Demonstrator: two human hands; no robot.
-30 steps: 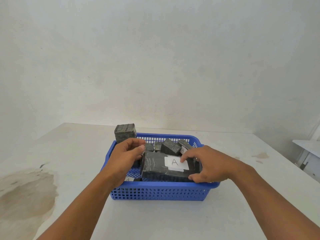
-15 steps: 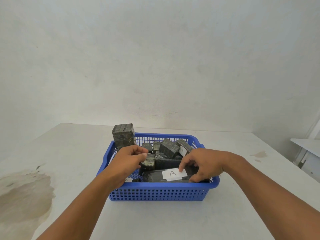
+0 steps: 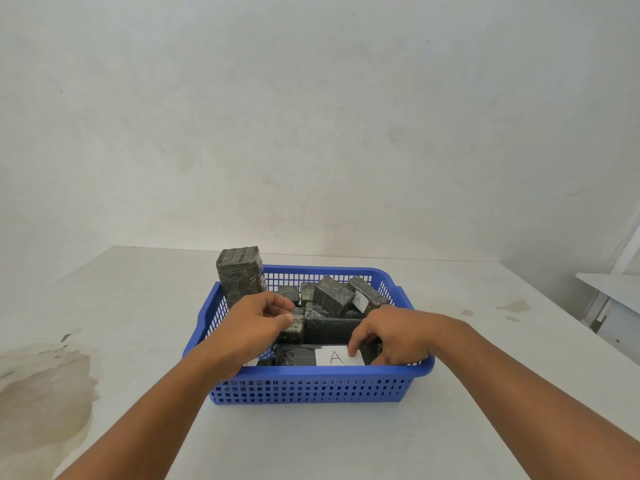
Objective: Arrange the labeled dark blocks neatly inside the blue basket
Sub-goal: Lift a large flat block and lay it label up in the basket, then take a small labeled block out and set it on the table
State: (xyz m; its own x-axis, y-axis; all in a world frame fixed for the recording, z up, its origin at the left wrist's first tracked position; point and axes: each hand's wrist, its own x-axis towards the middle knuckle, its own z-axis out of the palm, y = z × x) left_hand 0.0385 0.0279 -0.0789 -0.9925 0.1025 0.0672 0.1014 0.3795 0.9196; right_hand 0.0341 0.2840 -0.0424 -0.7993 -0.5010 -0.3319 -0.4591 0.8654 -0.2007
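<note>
A blue perforated basket (image 3: 311,386) stands on the white table and holds several dark wrapped blocks. A long block with a white "A" label (image 3: 304,355) lies flat along the near wall. My right hand (image 3: 394,337) grips its right end, fingertips on the label. My left hand (image 3: 252,327) is inside the basket at the left, fingers curled, pinching a small dark block (image 3: 294,329). A tall block (image 3: 240,275) stands upright in the far left corner. Two more blocks, one labeled "A" (image 3: 365,294), lean at the far right.
A brownish stain (image 3: 41,386) marks the table at the left. Small stains (image 3: 512,306) lie to the right of the basket. A second white table (image 3: 613,289) stands at the far right edge. A plain wall rises behind.
The long "A" block has gone down from above the rim to lie flat against the near wall, my right hand following it. My left hand shifted slightly onto a small block.
</note>
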